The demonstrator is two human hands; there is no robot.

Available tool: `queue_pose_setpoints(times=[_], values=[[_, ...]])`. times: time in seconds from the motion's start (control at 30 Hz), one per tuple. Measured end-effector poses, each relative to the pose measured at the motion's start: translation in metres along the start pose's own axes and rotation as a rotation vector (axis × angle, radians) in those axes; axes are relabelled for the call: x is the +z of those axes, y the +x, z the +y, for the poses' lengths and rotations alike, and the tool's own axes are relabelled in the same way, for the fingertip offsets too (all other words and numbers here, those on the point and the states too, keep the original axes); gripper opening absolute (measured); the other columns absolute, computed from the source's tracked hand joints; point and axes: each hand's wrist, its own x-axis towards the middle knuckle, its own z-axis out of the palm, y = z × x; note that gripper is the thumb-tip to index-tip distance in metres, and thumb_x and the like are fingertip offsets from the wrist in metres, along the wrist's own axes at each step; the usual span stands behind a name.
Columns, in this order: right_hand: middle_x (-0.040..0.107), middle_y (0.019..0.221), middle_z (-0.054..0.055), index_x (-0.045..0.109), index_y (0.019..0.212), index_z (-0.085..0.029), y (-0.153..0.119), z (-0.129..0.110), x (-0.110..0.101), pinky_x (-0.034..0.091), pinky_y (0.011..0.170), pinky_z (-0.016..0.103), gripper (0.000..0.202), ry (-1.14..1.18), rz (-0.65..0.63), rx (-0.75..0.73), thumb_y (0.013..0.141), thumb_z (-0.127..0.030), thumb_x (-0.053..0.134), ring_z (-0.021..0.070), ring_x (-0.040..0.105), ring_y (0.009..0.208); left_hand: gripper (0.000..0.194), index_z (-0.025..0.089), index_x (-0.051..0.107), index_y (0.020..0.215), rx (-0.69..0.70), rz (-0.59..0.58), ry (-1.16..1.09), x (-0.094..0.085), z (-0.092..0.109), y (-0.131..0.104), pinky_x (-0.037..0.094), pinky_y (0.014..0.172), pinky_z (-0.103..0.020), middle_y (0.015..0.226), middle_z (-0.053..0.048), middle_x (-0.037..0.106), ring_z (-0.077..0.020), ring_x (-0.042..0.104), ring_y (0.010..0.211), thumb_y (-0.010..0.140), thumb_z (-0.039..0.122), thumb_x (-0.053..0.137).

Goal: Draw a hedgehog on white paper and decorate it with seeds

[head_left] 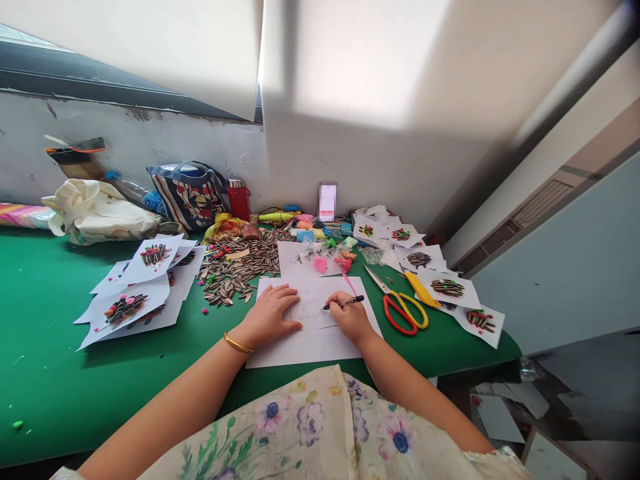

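Green desk [60, 373] pushed up against a scuffed white wall, window ledge far left. Far left there's a cream cloth bag [95, 212], then a stack of finished seed cards [135, 293], a patterned bag [190, 193] and a red bottle [239, 199] at the back, and a big heap of sunflower seeds [240, 267]. No readable writing anywhere, the one label at the back is blurred out. Left hand [270, 313], gold bangle on the wrist, lies flat with fingers spread, pinning the white sheet [300, 347] near the front edge. Right hand [353, 317] has its fingers pinched around a black pen [345, 303], tip on a small sketch. Further right, red and yellow scissors [403, 310], more cards trailing to the desk's right edge
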Motion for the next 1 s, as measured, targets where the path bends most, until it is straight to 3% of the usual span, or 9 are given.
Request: queue_pose_setpoints(times=[0.13, 1.0], values=[[0.067, 0.072, -0.001, 0.064, 0.074, -0.024, -0.0001, 0.0008, -0.0006, 0.043, 0.066, 0.029, 0.019, 0.006, 0.044, 0.026, 0.076, -0.023, 0.045, 0.0195, 0.060, 0.072, 0.063, 0.025, 0.059, 0.129, 0.003, -0.003, 0.004, -0.0004, 0.0001, 0.0004, 0.021, 0.117, -0.055, 0.139, -0.009, 0.055, -0.0325, 0.040, 0.136, 0.074, 0.054, 0.071], [0.065, 0.068, -0.002, 0.062, 0.069, -0.024, -0.0027, -0.0020, -0.0016, 0.040, 0.063, 0.028, 0.018, -0.070, 0.016, 0.036, 0.075, -0.022, 0.045, 0.0187, 0.059, 0.070, 0.062, 0.025, 0.060, 0.128, 0.011, 0.014, 0.010, 0.0013, -0.0021, -0.0002, 0.023, 0.116, -0.054, 0.138, -0.008, 0.056, -0.0321, 0.041, 0.135, 0.074, 0.054, 0.071]])
